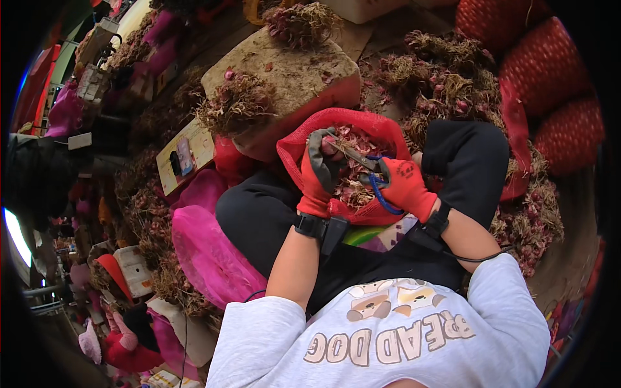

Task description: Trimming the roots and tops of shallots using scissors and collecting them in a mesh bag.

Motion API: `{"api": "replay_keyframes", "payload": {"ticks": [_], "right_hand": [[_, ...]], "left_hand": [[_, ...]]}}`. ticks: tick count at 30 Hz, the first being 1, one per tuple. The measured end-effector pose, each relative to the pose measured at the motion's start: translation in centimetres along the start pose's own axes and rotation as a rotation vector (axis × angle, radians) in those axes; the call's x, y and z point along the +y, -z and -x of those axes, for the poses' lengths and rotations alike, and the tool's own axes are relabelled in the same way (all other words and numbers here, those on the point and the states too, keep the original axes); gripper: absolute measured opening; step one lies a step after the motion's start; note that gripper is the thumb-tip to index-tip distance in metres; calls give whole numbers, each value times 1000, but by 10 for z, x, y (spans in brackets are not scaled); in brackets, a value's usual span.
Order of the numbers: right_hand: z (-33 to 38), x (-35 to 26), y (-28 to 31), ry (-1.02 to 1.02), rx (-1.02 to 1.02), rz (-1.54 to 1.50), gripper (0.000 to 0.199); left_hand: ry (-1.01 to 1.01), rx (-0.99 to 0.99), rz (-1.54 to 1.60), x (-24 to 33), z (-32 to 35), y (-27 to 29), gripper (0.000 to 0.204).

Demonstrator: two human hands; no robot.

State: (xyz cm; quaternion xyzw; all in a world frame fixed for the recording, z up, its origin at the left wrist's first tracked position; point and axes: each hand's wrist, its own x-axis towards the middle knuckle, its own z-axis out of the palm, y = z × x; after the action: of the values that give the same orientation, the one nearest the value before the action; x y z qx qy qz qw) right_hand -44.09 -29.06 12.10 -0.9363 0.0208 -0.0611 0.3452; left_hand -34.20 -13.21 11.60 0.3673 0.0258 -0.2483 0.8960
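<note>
Both my hands wear red gloves with grey palms and work over a red mesh bag (294,132) spread between my legs. Inside the bag lie shallots and loose papery skins (362,137). My left hand (317,174) is closed around a purple-red shallot (330,146), mostly hidden by the fingers. In my right hand (407,185) is a pair of scissors with blue handles (384,198). Their blades point left and reach to the shallot in my left hand; whether they touch it I cannot tell.
A foam block (284,71) ahead carries dried shallot bunches (240,100). More bunches (446,84) are heaped at right, beside full red mesh sacks (546,61). A pink mesh bag (207,258) lies by my left leg. Left of the foam block, a board (169,176) holds a phone-like object.
</note>
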Motion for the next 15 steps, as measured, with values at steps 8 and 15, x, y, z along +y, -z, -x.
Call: {"api": "replay_keyframes", "payload": {"ticks": [8,15], "right_hand": [[2,-1,-12,-81,-95,27,31],[-4,2,-18,36,56,146,36]], "left_hand": [[31,-19,217,-9,-8,16,21],[-15,21,68,-14,0,-1,21]]}}
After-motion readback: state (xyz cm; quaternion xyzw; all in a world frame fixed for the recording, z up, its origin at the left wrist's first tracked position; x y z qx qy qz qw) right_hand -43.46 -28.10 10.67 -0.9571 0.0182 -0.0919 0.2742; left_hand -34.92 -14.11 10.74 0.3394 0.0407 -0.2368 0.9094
